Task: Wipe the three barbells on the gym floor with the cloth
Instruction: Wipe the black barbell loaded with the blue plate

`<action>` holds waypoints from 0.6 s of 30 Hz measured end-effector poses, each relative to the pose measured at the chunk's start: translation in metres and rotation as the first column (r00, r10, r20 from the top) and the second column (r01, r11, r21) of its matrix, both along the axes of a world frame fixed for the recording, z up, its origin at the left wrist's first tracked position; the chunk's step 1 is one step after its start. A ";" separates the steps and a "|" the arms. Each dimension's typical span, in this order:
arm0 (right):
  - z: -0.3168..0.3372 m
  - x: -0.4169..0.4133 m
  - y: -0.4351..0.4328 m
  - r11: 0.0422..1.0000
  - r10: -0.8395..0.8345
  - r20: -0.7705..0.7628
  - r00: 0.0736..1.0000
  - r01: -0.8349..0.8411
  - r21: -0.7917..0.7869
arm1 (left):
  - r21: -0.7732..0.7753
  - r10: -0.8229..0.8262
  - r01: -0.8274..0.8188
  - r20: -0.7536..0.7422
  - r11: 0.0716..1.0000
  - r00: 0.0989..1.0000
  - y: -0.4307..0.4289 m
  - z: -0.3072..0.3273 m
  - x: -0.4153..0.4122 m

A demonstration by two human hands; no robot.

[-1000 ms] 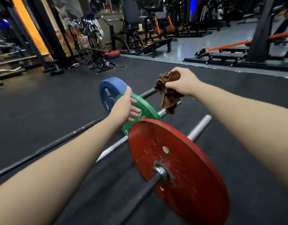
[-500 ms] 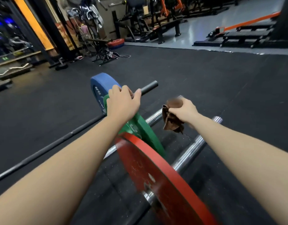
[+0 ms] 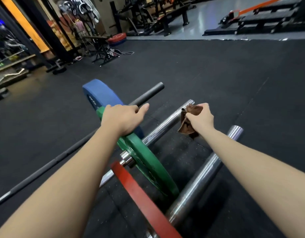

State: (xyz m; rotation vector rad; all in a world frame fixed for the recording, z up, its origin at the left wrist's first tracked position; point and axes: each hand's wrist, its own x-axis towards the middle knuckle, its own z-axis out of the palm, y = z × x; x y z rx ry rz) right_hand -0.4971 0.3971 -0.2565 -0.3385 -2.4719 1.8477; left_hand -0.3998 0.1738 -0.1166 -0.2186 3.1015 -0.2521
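Three barbells lie side by side on the black gym floor. The far one has a blue plate [image 3: 100, 94] and a dark sleeve [image 3: 149, 94]. The middle one carries a green plate [image 3: 148, 162] and a chrome sleeve [image 3: 167, 123]. The near one has a red plate [image 3: 143, 200] and a chrome sleeve [image 3: 200, 182]. My left hand [image 3: 122, 118] rests on top of the green plate, fingers curled over its rim. My right hand [image 3: 200, 118] grips a brown cloth [image 3: 187, 121] and holds it against the outer end of the middle barbell's chrome sleeve.
Benches, racks and a stack of plates [image 3: 116, 39] stand at the back. A curl bar [image 3: 9, 77] lies at the far left. Open black rubber flooring [image 3: 234, 83] stretches to the right of the barbells, with a grey floor strip [image 3: 200, 19] beyond it.
My right hand has come down with the cloth from above the plates onto the middle barbell's sleeve end. My left hand has settled on the green plate's top. The view tilted down.
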 end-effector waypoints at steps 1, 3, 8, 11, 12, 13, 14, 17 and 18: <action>-0.001 -0.005 0.003 0.999 -0.028 -0.007 1.000 0.028 -0.020 | -0.024 -0.005 0.006 0.017 1.000 1.000 0.001 -0.001 0.000; 0.003 -0.017 0.010 0.997 -0.069 -0.038 0.997 0.067 -0.042 | -0.049 -0.024 0.024 0.014 0.998 1.000 0.001 -0.002 -0.002; 0.013 -0.061 0.016 0.996 -0.087 -0.152 0.985 0.088 -0.003 | -0.079 -0.068 0.066 -0.026 0.995 0.997 -0.001 -0.009 -0.005; 0.016 -0.093 0.004 0.989 0.003 -0.163 0.987 0.021 0.147 | -0.080 -0.084 0.081 -0.036 0.993 0.996 -0.002 -0.013 -0.006; 0.013 -0.102 -0.003 0.972 0.053 -0.137 0.989 -0.020 0.234 | -0.083 -0.084 0.081 -0.036 0.993 0.996 -0.003 -0.013 -0.006; 0.009 -0.109 -0.010 0.941 0.100 -0.097 0.990 -0.062 0.333 | -0.085 -0.080 0.077 -0.032 0.993 0.996 -0.004 -0.013 -0.007; 0.003 -0.114 -0.017 0.897 0.136 -0.061 0.989 -0.097 0.431 | -0.085 -0.074 0.071 -0.028 0.994 0.997 -0.003 -0.013 -0.007; -0.019 -0.116 -0.030 0.794 0.157 -0.055 0.986 -0.093 0.600 | -0.075 -0.067 0.064 -0.030 0.995 0.997 -0.003 -0.013 -0.006; -0.024 -0.116 -0.030 0.787 0.154 -0.068 0.986 -0.081 0.611 | -0.068 -0.068 0.066 -0.036 0.996 0.997 -0.003 -0.013 -0.006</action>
